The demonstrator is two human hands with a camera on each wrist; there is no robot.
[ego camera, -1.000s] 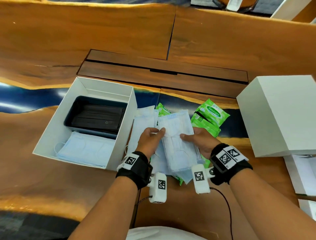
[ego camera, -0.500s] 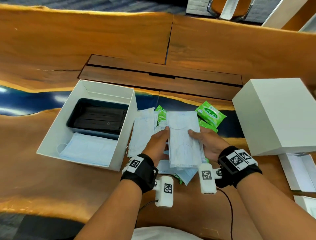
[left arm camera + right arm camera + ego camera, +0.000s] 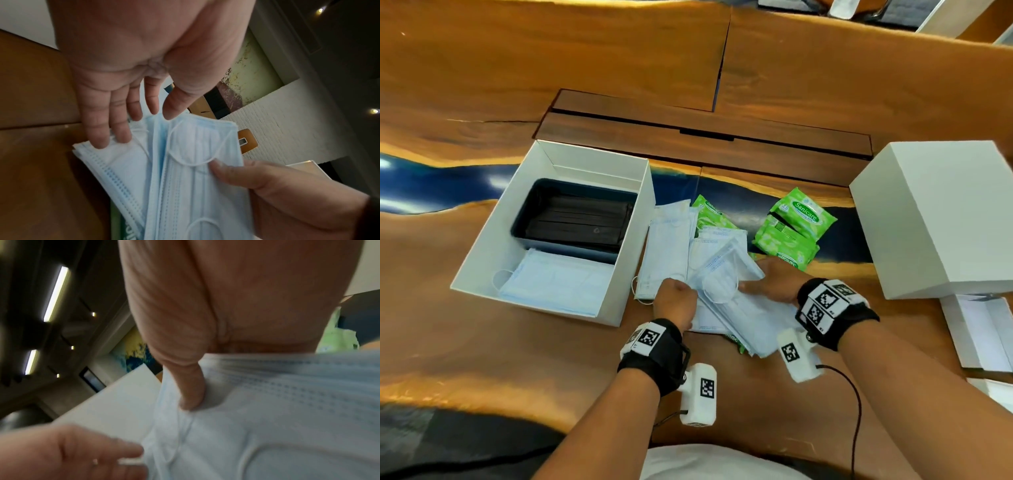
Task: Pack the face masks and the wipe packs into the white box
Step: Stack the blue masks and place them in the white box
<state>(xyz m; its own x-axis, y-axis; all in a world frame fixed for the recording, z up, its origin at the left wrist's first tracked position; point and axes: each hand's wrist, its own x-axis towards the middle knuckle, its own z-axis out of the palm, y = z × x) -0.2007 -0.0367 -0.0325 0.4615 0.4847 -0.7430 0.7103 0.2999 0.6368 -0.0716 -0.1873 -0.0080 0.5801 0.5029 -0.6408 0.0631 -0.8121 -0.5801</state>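
Observation:
The open white box (image 3: 633, 246) stands left of my hands, with a black tray of black masks (image 3: 575, 219) at its far end and light blue masks (image 3: 558, 284) at its near end. More blue face masks (image 3: 667, 246) lie loose on the table beside it. My right hand (image 3: 760, 284) pinches a stack of blue masks (image 3: 726, 274), thumb (image 3: 191, 394) on top. My left hand (image 3: 144, 120) touches the stack's left edge with fairly straight fingers (image 3: 98, 139). Green wipe packs (image 3: 794, 229) lie behind my right hand, and another green pack (image 3: 710, 216) is partly hidden under the masks.
A large closed white box (image 3: 941, 219) stands at the right, with flat white cardboard pieces (image 3: 976, 329) in front of it. A dark wooden cable hatch (image 3: 702, 144) runs across the table behind the packs. Cables trail from both wrist cameras.
The held mask stack has come down and now lies tilted over the loose pile. My left hand has shifted from gripping its side to touching its left edge.

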